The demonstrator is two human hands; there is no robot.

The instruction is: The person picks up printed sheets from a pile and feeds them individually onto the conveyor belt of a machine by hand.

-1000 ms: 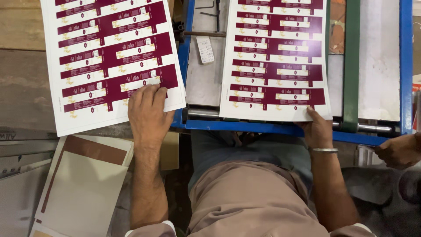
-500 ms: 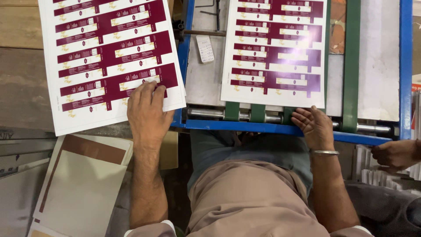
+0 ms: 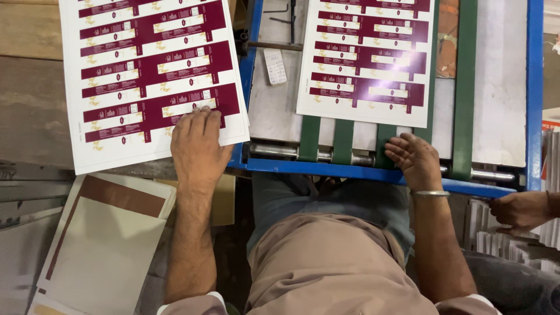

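Blue-framed machine (image 3: 385, 172) with green belts (image 3: 465, 87) fills the right. One printed sheet (image 3: 367, 58) lies on the belts, far of the right hand (image 3: 415, 158), which rests open at the roller, gripping nothing. Stack of sheets (image 3: 149, 76) on the left; left hand (image 3: 197, 147) lies flat, open on its near corner, likely pinning it. Another person's hand (image 3: 516, 211) far right.

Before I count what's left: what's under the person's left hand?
The left hand lies flat on the near corner of a stack of white sheets printed with maroon carton blanks. Edges of several sheets show at its right side; how many lie beneath is hidden.
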